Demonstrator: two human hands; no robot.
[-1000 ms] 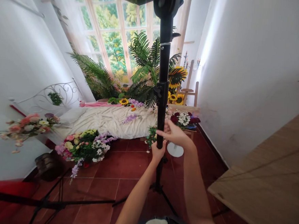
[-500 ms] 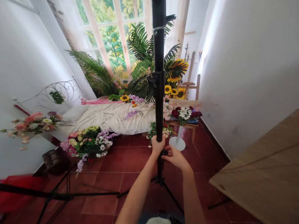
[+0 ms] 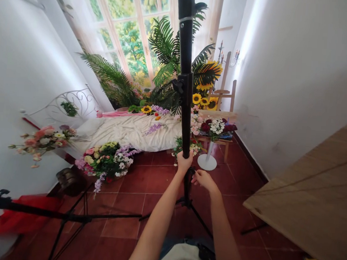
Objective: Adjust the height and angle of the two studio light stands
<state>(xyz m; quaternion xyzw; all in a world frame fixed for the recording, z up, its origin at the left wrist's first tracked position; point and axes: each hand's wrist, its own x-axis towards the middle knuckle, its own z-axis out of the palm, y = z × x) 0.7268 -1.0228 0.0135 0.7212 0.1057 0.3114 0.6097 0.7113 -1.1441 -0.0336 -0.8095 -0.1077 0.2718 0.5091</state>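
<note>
A black light stand (image 3: 186, 123) rises upright in front of me, its legs spread on the floor. My left hand (image 3: 184, 161) is closed round its pole at about the middle of the view. Just below and to the right, my right hand (image 3: 203, 180) has its fingers bent in a pinch at a small black locking knob (image 3: 192, 171) on the pole. Its fingertips partly cover that spot. Higher on the pole sits another black clamp knob (image 3: 178, 84).
A second black stand (image 3: 66, 216) reaches in from the left over red cloth (image 3: 27, 215). Beyond lies a bed (image 3: 132, 131) with flowers around it. A white pedestal (image 3: 207, 162) holds flowers near a wooden easel (image 3: 223, 94). A wooden panel (image 3: 311, 195) slants in at right.
My view has tilted slightly down and shifted, so the scene sits a little differently. My right hand's fingers have curled more at the knob; the left keeps its hold on the pole.
</note>
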